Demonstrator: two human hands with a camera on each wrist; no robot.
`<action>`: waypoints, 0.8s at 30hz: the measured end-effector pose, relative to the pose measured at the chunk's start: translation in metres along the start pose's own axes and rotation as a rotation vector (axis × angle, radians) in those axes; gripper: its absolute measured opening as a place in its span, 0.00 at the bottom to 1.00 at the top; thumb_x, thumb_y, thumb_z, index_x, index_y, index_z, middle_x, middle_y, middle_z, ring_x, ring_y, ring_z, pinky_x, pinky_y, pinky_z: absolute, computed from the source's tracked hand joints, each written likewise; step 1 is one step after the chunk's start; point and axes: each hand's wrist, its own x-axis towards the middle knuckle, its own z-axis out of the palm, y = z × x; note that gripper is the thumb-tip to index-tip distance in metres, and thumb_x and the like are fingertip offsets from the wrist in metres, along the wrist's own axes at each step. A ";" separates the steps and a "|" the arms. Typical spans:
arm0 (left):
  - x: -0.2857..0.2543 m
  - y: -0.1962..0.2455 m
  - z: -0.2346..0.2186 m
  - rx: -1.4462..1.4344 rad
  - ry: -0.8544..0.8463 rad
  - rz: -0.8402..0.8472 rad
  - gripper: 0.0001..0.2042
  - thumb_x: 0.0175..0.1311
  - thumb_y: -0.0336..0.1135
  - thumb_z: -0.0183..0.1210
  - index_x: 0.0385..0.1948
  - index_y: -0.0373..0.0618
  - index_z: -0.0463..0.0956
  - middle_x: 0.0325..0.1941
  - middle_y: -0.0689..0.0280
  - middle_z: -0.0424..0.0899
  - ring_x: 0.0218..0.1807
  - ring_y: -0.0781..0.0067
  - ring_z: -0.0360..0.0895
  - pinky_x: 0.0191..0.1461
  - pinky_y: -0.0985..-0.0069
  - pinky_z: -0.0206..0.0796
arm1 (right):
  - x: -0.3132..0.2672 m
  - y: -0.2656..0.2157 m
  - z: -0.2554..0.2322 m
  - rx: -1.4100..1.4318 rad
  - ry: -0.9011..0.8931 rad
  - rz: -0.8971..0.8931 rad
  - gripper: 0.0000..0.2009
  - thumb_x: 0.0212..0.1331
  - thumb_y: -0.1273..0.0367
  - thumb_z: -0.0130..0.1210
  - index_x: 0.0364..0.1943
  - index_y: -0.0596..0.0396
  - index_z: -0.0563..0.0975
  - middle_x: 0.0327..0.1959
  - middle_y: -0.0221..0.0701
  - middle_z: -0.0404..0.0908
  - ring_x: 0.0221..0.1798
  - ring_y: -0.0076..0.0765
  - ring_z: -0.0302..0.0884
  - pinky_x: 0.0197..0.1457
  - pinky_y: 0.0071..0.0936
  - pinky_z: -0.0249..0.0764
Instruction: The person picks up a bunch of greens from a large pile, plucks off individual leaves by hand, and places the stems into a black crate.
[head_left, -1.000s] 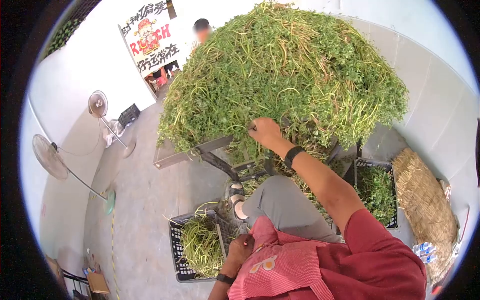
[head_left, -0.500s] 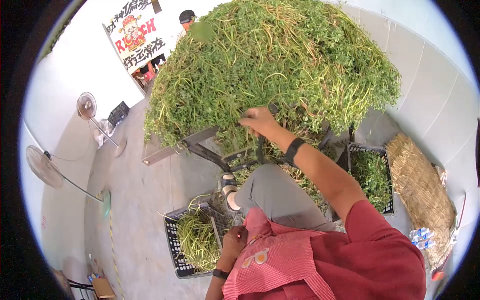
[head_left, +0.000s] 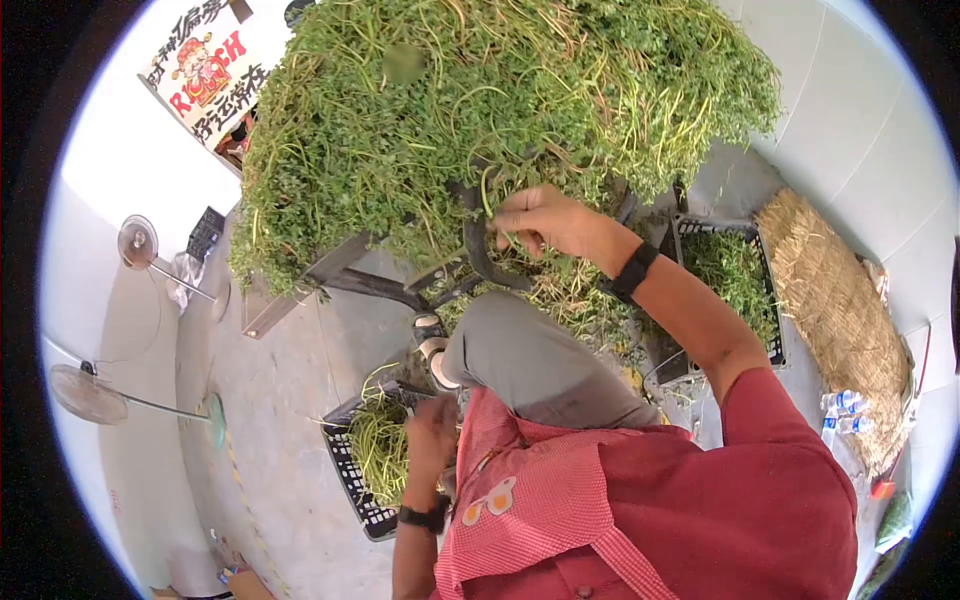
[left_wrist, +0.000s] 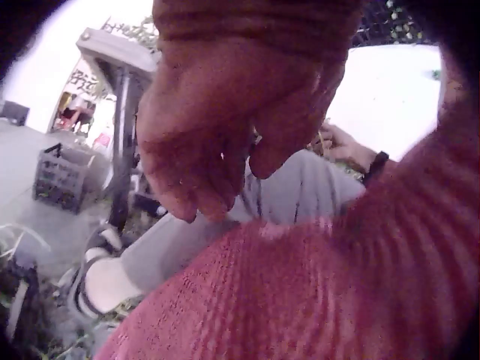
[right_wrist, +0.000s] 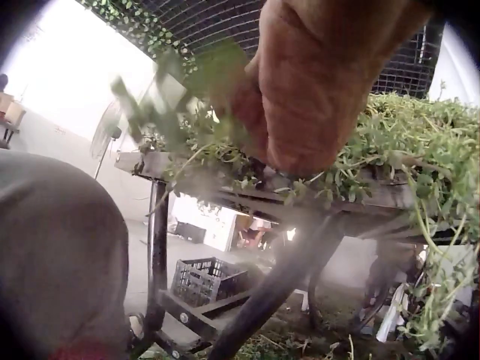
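A large heap of leafy green plants (head_left: 400, 130) with long pale stems lies on a metal-framed table (head_left: 330, 260) in front of me. At the heap's near edge my right hand (head_left: 545, 222) pinches a green sprig (head_left: 487, 192); its leaves look blurred beside the fingers in the right wrist view. My left hand (head_left: 430, 440) hangs over my lap near a black crate (head_left: 345, 470) of pale stems (head_left: 378, 450). In the left wrist view its fingers (left_wrist: 214, 202) are loosely curled, with nothing seen between them, above the red checked apron (left_wrist: 247, 285).
Another black crate (head_left: 775, 300) with greens stands at the right, next to a rolled straw mat (head_left: 825, 320) and water bottles (head_left: 848, 412). Two standing fans (head_left: 138, 242) are at the left. Loose greens (head_left: 590, 300) lie under the table.
My right hand has drawn back from the heap, and a sprig now shows at its fingers. My left hand has lifted away from the apron toward the crate. The view has tilted down.
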 end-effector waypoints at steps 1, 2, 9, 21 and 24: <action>0.022 0.015 -0.005 -0.024 0.018 0.000 0.10 0.58 0.32 0.54 0.37 0.35 0.76 0.28 0.55 0.79 0.30 0.64 0.76 0.35 0.72 0.67 | -0.009 0.001 0.005 -0.045 -0.057 0.043 0.10 0.55 0.65 0.57 0.27 0.59 0.77 0.24 0.31 0.79 0.14 0.19 0.68 0.15 0.18 0.63; 0.044 0.030 -0.009 -0.045 0.038 -0.002 0.11 0.60 0.32 0.54 0.39 0.35 0.75 0.27 0.58 0.79 0.28 0.69 0.74 0.35 0.74 0.67 | -0.017 0.001 0.009 -0.089 -0.118 0.085 0.10 0.55 0.65 0.57 0.27 0.59 0.77 0.24 0.30 0.79 0.14 0.19 0.68 0.16 0.18 0.64; 0.118 0.105 0.039 -0.768 -0.052 -0.148 0.09 0.63 0.35 0.54 0.36 0.39 0.77 0.24 0.72 0.76 0.24 0.83 0.69 0.29 0.83 0.61 | -0.054 0.035 0.010 -0.119 -0.182 0.142 0.09 0.53 0.67 0.59 0.26 0.61 0.78 0.20 0.30 0.78 0.16 0.20 0.72 0.18 0.18 0.66; 0.138 0.116 0.071 -0.722 -0.111 -0.335 0.08 0.61 0.35 0.56 0.34 0.40 0.78 0.24 0.73 0.74 0.20 0.88 0.65 0.21 0.89 0.59 | -0.074 0.081 -0.034 -0.008 -0.169 0.191 0.14 0.57 0.62 0.56 0.26 0.61 0.77 0.21 0.32 0.78 0.19 0.24 0.76 0.22 0.18 0.70; 0.139 0.120 0.074 -0.712 -0.129 -0.306 0.07 0.62 0.34 0.56 0.35 0.42 0.77 0.26 0.73 0.74 0.20 0.89 0.66 0.22 0.89 0.60 | -0.076 0.081 -0.042 0.167 -0.197 0.242 0.11 0.56 0.65 0.55 0.27 0.60 0.78 0.19 0.32 0.78 0.19 0.25 0.77 0.20 0.19 0.72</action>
